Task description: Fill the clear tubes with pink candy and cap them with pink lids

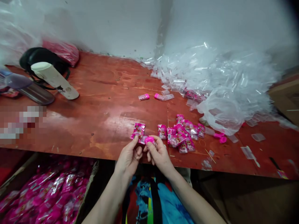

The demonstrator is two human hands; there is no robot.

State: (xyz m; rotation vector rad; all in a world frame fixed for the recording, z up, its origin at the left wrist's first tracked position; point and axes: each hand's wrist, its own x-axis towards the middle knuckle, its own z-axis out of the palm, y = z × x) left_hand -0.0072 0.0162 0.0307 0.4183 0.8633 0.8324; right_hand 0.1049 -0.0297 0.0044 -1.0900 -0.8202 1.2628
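Near the table's front edge, my left hand (128,154) pinches a shiny pink printed packet (139,127) between thumb and fingers. Just beside it, my right hand (160,155) grips a bright pink cap (149,140). A short clear tube (142,140) joins the cap and reaches toward my left thumb; whether the left fingers hold the tube too I cannot tell. One more pink packet (162,132) lies right of my hands, next to a heap of similar packets (181,135).
Clear tubes and plastic bags (221,81) are piled at the back right. Two small filled tubes with pink caps (144,97) lie mid-table. A white tumbler (54,80) and a dark bottle (30,88) are at left. Below stands a box of pink packets (46,193).
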